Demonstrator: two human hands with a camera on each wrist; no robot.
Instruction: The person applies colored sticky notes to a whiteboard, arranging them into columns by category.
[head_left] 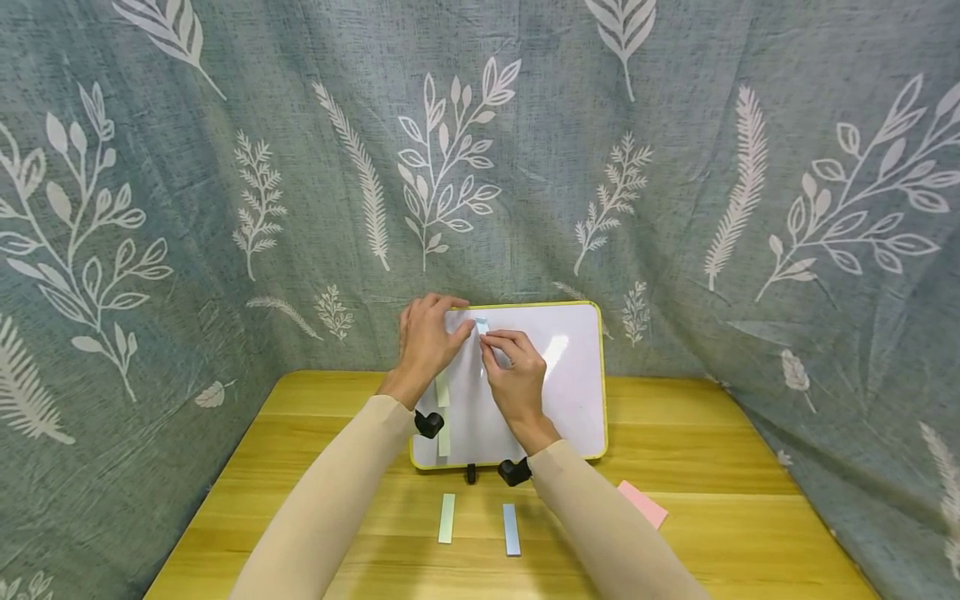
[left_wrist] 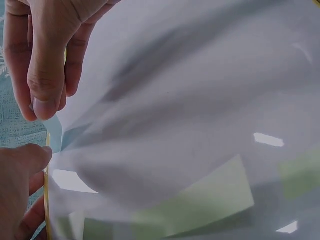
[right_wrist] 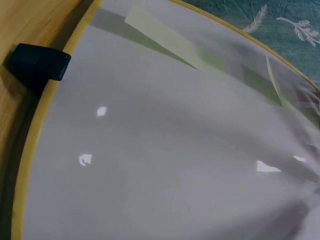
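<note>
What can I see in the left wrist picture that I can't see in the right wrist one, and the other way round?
Only the left wrist view clearly shows the right hand pinching a blue strip, and the left hand at the board's edge. The right view's blurred right edge is too unclear to make out fingers.

Only the right wrist view shows the black clip on the rim and the wooden table.

Both share the whiteboard, its yellow rim, green strips and blue-green cloth.

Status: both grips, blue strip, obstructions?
Right grip pinches blue strip near top of whiteboard. Left grip at its top edge, beside strip. Nothing visibly in the way.
</note>
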